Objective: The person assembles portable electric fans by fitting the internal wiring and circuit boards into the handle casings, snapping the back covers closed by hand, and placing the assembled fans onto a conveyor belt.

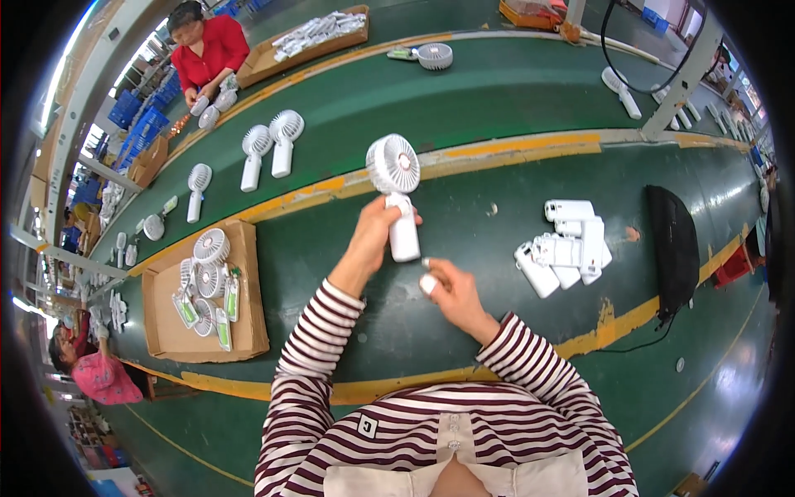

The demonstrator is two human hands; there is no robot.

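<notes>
A white handheld fan (393, 164) is upright, slightly tilted, above the green work table (364, 331). My left hand (369, 238) is closed around the upper part of its handle, just below the round grille. My right hand (457, 300) is near the handle's lower end, apart from it. White covers sit on its thumb and index fingertips, which are spread with nothing visible between them; the other fingers are bent. To the right of my right hand lies a pile of white plastic handle casings (571, 248), several overlapping one another.
A cardboard tray (257, 319) with fan heads and green-and-white parts stands at left. Beyond the yellow-edged divider, a green conveyor (348, 99) carries more fans (286, 132). A black elongated case (672, 248) lies at right. A person in red (211, 50) works across the conveyor.
</notes>
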